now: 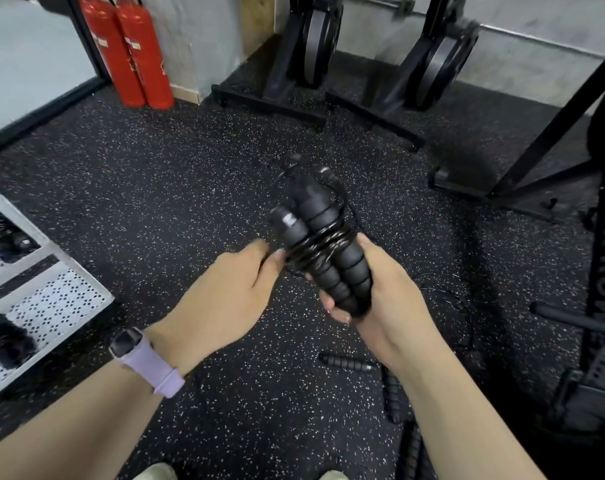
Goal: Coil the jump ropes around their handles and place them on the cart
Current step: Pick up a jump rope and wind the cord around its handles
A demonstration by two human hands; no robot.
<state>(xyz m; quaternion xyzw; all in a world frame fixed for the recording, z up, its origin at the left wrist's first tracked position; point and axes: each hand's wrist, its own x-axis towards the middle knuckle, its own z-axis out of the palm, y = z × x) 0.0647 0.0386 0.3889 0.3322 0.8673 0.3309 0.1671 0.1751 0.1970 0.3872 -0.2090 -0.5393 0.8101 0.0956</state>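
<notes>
Two black ribbed jump rope handles (314, 220) stand side by side, tilted up and away from me, with thin black rope (323, 244) wound several times around their middle. My right hand (373, 289) grips the lower ends of both handles. My left hand (231, 292) pinches the rope at the left side of the coil. More rope trails off behind the handles toward the floor. The white perforated cart (69, 296) stands at the left edge, with dark coiled ropes (3, 337) on its shelves.
Other black handles (346, 362) and loose rope (392, 396) lie on the speckled rubber floor near my feet. Two red fire extinguishers (131, 53) stand at the back left. Black rowing machines (294, 64) line the back wall; a black rack frame (543, 133) is at right.
</notes>
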